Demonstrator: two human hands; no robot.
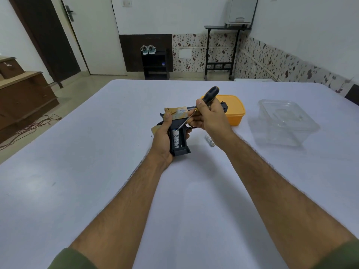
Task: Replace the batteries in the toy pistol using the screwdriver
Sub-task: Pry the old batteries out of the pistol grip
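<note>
My left hand grips the black and gold toy pistol by its handle above the table. The battery bay in the handle lies uncovered, with one white battery seated in it. My right hand holds the screwdriver by its black and yellow handle. Its thin shaft slants down and the tip touches the top end of the seated battery. A second white battery lies loose on the table just right of the pistol.
A yellow lidded box sits behind my right hand. A clear plastic container stands to the right. The white table spreads wide. Beyond it are a shoe rack, a door and a wooden cabinet at left.
</note>
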